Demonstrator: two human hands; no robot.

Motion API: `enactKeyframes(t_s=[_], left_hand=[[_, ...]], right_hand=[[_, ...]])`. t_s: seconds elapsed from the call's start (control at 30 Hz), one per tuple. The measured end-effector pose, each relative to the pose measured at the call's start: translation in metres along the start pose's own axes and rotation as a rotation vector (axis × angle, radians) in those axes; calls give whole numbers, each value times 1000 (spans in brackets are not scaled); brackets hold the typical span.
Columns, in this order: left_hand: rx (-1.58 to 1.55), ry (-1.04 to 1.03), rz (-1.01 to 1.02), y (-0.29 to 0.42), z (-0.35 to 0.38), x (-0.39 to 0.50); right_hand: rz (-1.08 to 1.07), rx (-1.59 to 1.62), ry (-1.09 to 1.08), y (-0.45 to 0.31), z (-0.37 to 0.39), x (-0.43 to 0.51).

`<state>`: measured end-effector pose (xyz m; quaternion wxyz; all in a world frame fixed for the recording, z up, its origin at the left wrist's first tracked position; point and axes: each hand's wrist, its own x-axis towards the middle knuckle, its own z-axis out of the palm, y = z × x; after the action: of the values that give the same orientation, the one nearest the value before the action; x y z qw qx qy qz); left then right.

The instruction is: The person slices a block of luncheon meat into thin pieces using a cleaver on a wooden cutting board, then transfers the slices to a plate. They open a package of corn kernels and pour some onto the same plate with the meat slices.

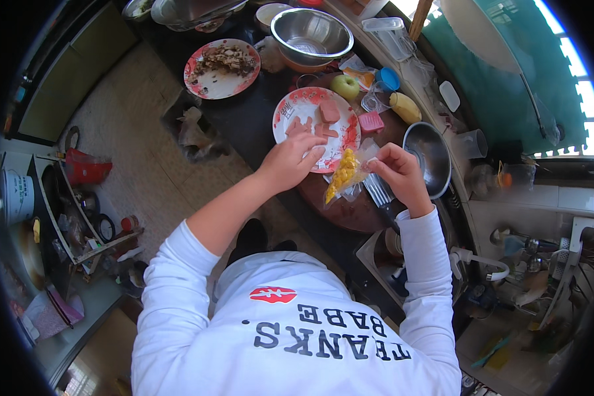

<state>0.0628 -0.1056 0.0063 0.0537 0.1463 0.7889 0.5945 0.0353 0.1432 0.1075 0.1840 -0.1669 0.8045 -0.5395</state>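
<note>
My right hand (pixel 401 171) pinches the top of a small clear plastic bag (pixel 364 158) of yellow corn kernels (pixel 344 173). The bag hangs tilted over the near rim of a white plate with red flowers (pixel 287 106). My left hand (pixel 289 161) is over the plate's near left side, fingers bent; whether it holds anything small is hidden. On the plate lie a pink block of luncheon meat (pixel 329 112) and several cut pieces (pixel 299 126). Beneath the bag, a brown round board (pixel 326 208) supports the plate. A slotted metal spatula (pixel 376 190) lies close to my right hand.
A green apple (pixel 345 87), a peeled potato (pixel 406 109) and a pink packet (pixel 371 122) sit beyond the plate. Steel bowls (pixel 312 34) (pixel 427 158) stand behind and right. Another plate (pixel 218 89) holds chopped food. A sink (pixel 376 257) is near my right forearm.
</note>
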Motion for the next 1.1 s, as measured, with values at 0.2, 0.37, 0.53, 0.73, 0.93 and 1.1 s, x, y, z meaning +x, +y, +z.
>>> enactKeyframes(t_s=[0.2, 0.37, 0.53, 0.73, 0.93, 1.1], left_hand=[[858, -24, 519, -36, 27, 70], [1047, -28, 542, -43, 38, 75], [1071, -86, 510, -35, 21, 78], [1151, -288, 558, -39, -21, 69], [1195, -203, 654, -45, -49, 80], [1096, -320, 655, -36, -56, 75]], right_hand=[[-8, -77, 121, 14, -3, -22], [27, -5, 201, 26, -9, -44], [15, -49, 229, 24, -9, -51], [3, -81, 200, 20, -6, -44], [-33, -75, 153, 19, 4, -31], [-31, -150, 93, 11, 5, -23]])
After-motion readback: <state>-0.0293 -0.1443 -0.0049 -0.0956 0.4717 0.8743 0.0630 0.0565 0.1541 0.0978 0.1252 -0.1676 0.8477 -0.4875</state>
